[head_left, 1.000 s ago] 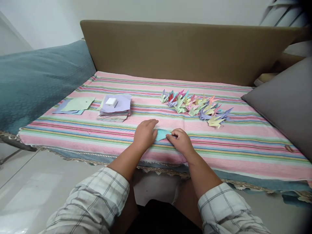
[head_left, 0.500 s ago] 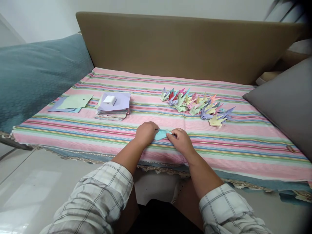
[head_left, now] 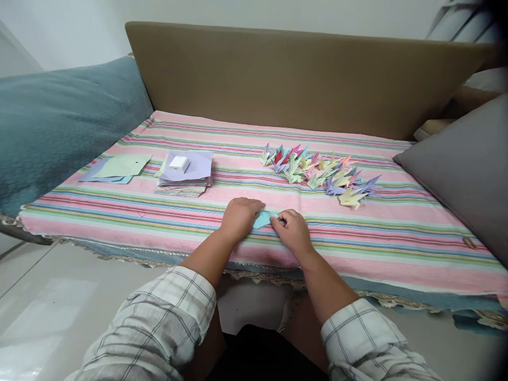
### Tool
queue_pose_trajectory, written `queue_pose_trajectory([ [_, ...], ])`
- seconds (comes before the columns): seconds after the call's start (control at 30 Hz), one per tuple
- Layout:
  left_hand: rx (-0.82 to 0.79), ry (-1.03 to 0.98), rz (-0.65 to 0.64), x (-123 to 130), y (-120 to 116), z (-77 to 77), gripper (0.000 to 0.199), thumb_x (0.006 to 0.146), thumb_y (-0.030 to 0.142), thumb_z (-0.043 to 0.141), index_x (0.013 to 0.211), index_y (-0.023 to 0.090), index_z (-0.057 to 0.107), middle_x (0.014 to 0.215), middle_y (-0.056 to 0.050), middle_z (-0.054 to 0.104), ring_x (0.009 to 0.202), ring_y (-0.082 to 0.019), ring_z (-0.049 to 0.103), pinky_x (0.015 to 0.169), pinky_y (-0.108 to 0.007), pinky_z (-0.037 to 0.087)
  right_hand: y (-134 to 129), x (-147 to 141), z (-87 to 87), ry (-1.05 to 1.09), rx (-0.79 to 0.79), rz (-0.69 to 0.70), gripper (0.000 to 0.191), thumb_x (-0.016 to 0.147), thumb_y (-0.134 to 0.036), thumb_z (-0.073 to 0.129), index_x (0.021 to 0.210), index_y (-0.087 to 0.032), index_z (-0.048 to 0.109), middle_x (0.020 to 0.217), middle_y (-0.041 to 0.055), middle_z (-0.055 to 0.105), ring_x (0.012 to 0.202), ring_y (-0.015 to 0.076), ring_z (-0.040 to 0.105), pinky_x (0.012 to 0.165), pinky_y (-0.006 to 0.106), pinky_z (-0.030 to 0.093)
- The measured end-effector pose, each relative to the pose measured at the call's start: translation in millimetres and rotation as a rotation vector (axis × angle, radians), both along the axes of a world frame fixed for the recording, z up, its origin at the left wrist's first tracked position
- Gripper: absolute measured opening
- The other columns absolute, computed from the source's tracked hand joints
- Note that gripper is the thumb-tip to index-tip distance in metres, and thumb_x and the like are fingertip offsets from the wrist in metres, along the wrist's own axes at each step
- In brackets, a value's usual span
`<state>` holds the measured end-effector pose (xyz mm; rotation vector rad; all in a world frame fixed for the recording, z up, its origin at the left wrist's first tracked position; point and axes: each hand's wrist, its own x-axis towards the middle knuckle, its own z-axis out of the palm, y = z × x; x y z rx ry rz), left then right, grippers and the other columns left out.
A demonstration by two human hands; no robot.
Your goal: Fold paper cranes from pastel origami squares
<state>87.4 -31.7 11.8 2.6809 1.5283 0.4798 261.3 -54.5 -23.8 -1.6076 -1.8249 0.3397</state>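
Observation:
A small folded piece of light blue origami paper [head_left: 262,219] lies on the striped cloth [head_left: 159,222] at the near middle. On its left side my left hand [head_left: 241,217] is closed around the paper's edge, its fingers reaching over the top. My right hand [head_left: 292,227] pinches the right corner between thumb and forefinger. Both hands partly cover the paper, so its full outline is hidden. Beyond my right hand stands a cluster of folded paper cranes [head_left: 317,169] in many colours.
Left of centre is a stack of paper squares [head_left: 186,185] with a white block [head_left: 179,164] on top. Loose green and blue sheets [head_left: 119,166] lie farther left. A teal armrest [head_left: 71,127] and a grey cushion [head_left: 460,164] flank the cloth; a brown backrest [head_left: 278,79] rises behind.
My left fingers have stretched farther right over the paper's top edge. My right hand keeps its pinch on the corner. The view has shifted slightly.

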Motion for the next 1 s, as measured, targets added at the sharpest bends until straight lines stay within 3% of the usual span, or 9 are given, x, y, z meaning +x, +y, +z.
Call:
queue_pose_trajectory([
  [0.1,0.044,0.066,-0.041,3.2,-2.0,2.7,0.022,0.086,0.025,0.049,0.102,0.025,0.065,0.104,-0.004,0.068,0.096,-0.022,0.059,0.087,-0.038,0.038,-0.3,0.8,-1.3,-0.002,0.006,0.006,0.021,0.080,-0.037,0.054,0.066,-0.022,0.058,0.079,0.0039,0.061,0.079,0.0198,0.052,0.074,0.031,0.037],
  [0.27,0.079,0.148,0.015,11.9,-3.3,5.8,0.018,0.087,0.027,0.050,0.083,0.018,0.065,0.091,-0.007,0.068,0.086,-0.022,0.060,0.079,-0.037,0.039,-1.2,2.2,-2.1,0.007,0.009,0.021,0.018,0.081,-0.035,0.055,0.072,-0.021,0.060,0.083,0.0047,0.062,0.081,0.0203,0.053,0.076,0.032,0.038],
  [0.7,-0.008,0.117,0.133,22.0,-6.6,-3.2,0.020,0.088,0.031,0.050,0.087,0.017,0.064,0.089,-0.008,0.065,0.089,-0.023,0.058,0.071,-0.032,0.044,-2.8,0.5,-1.7,0.009,0.019,-0.015,0.021,0.082,-0.038,0.053,0.071,-0.021,0.060,0.080,0.0038,0.062,0.078,0.0189,0.052,0.074,0.030,0.036],
  [1.0,0.027,0.112,0.147,21.0,-5.6,-7.8,0.018,0.086,0.030,0.052,0.084,0.017,0.064,0.087,-0.007,0.066,0.085,-0.022,0.058,0.068,-0.031,0.043,-0.3,2.3,-4.7,0.010,0.008,0.011,0.019,0.083,-0.034,0.052,0.073,-0.020,0.062,0.084,0.0049,0.064,0.082,0.0197,0.053,0.077,0.031,0.037],
])
